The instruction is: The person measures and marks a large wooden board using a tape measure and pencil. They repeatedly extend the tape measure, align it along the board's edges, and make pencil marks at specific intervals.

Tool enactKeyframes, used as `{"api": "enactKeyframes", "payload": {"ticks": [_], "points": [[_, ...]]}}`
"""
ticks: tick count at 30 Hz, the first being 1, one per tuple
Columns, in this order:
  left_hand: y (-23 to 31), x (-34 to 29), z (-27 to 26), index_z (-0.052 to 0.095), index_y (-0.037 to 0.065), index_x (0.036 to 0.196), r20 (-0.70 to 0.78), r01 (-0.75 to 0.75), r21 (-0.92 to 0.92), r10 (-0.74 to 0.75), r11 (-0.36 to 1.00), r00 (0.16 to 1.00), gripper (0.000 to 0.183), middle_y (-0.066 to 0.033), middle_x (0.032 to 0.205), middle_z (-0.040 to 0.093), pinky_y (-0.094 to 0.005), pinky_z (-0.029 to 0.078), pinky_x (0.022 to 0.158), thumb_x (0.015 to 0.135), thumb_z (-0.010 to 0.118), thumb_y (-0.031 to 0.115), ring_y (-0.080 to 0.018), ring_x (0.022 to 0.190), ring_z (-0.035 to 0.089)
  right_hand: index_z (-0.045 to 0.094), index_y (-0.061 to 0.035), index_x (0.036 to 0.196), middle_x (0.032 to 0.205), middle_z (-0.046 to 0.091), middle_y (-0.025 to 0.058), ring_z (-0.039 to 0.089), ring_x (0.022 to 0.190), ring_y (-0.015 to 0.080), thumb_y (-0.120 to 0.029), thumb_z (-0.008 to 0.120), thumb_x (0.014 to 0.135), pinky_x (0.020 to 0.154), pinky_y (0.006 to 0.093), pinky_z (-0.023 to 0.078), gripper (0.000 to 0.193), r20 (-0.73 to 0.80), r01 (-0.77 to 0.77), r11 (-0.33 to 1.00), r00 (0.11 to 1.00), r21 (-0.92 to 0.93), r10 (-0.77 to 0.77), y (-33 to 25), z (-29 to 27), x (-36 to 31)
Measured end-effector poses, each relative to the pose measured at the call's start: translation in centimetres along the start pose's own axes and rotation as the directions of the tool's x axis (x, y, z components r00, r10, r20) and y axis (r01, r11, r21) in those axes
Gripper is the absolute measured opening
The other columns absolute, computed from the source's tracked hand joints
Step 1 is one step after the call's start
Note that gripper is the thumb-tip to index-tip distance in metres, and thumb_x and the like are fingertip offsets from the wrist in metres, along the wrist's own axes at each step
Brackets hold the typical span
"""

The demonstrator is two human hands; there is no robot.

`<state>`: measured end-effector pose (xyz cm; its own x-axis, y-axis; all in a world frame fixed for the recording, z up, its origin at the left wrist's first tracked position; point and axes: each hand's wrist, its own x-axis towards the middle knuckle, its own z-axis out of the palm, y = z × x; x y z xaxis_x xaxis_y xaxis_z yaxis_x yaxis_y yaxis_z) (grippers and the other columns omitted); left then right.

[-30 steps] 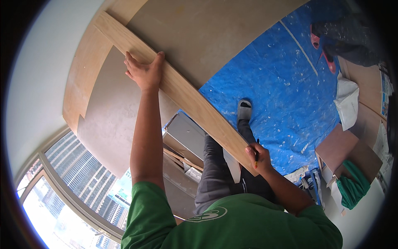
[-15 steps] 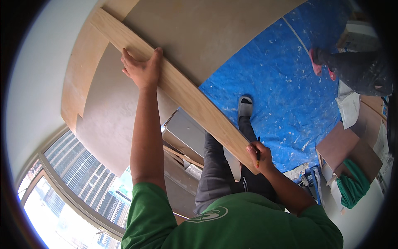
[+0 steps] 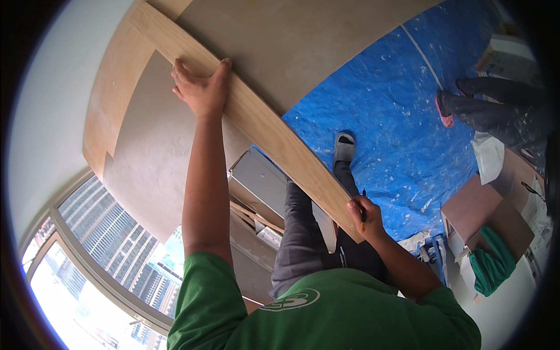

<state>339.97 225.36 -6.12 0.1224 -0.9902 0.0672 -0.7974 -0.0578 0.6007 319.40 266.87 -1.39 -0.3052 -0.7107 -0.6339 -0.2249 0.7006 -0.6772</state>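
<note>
A long pale wooden board runs slantwise from the far left down to my body. My left hand is clamped across it towards its far end, thumb over the right edge and fingers at the left edge. At the near end, my right hand grips the board's right edge, thumb on top. A slim black pencil-like stick with an orange end is also held in the right fingers. Beneath the board's far part lies a large grey-brown sheet, its left part beside a light wood panel.
Blue plastic sheeting covers the floor at right. Another person's dark-trousered leg stands there. A cardboard box with a green cloth sits lower right. An open grey box is below the board. A window lies at left.
The board and my left hand appear shifted very slightly up and away; my grips are the same. The other person's feet have shifted, now wider apart.
</note>
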Motion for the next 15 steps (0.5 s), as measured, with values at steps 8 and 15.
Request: {"api": "enactKeyframes", "payload": {"ticks": [8,15], "points": [[-0.2,-0.1,0.1,0.025,-0.007,0.154,-0.027,-0.005,0.008,0.005,1.0,1.0,0.119,-0.0241,0.157,0.034,-0.0506,0.005,0.125,0.068,0.083,0.053,-0.0348,0.153,0.02,0.066,-0.003,0.092,0.066,0.059,0.0081,0.057,0.06,0.0143,-0.033,0.065,0.1,0.058,0.0308,0.044,0.03,-0.022,0.027,0.999,0.999,0.027,-0.027,1.3,0.3,0.1],[0.3,0.0,-0.2,0.026,-0.005,0.153,-0.027,0.014,0.013,-0.014,1.0,1.0,0.117,-0.0237,0.156,0.036,-0.0503,0.005,0.125,0.068,0.082,0.05,-0.0358,0.153,0.021,0.066,-0.0026,0.093,0.069,0.06,0.0084,0.056,0.064,0.0131,-0.03,0.065,0.099,0.06,0.0297,0.045,0.028,-0.017,0.042,0.999,0.999,0.021,-0.041,1.2,0.5,-0.1]]}}
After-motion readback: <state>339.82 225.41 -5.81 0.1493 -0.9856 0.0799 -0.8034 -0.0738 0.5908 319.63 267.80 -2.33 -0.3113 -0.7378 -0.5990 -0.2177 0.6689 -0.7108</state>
